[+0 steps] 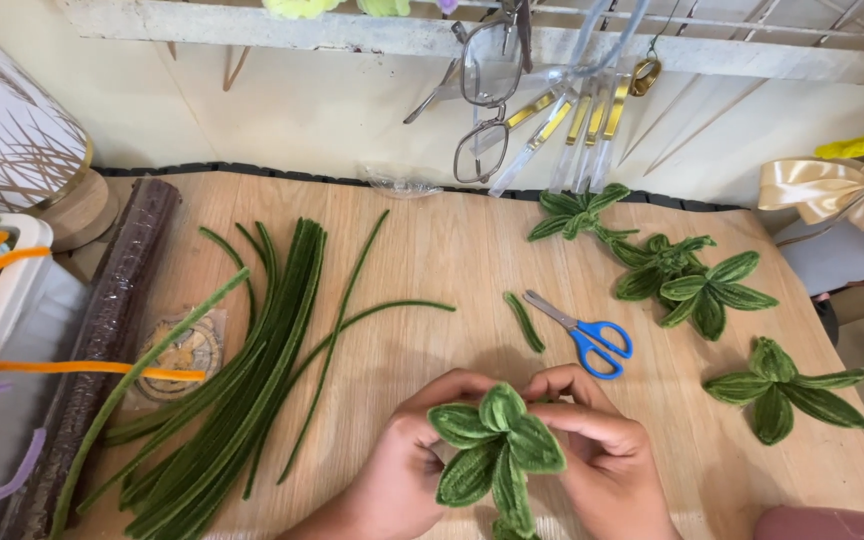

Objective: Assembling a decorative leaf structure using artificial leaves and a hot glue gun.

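Your left hand (407, 455) and right hand (597, 450) meet low at the middle of the wooden table (432, 250), and both pinch the same green pipe-cleaner leaf cluster (495, 450): left fingers close on its left leaves, right fingers on its right side, thumbs behind the top leaf. The cluster shows about five looped leaves, fanned out and held just above the tabletop. Just beyond your right hand lies one pair of blue-handled scissors (584, 333), blades shut and pointing up-left, and beside its tip one short cut green piece (524, 322). To your right rests one finished leaf cluster (784, 387) on its own; farther back, near the wall, sits a group of finished clusters (657, 258), about three, touching one another so the count is uncertain. To your left spreads a thick bundle of straight green pipe cleaners (252, 370), too many to count, with a few single stems curving away from it. Under one stem lies one flat clear packet (184, 352) with a round gold-and-dark label. Beyond it lies one long dark brown roll (102, 340) in clear wrap. At the far left, orange pipe cleaners (12, 368) reach out from a white tray (12, 285).
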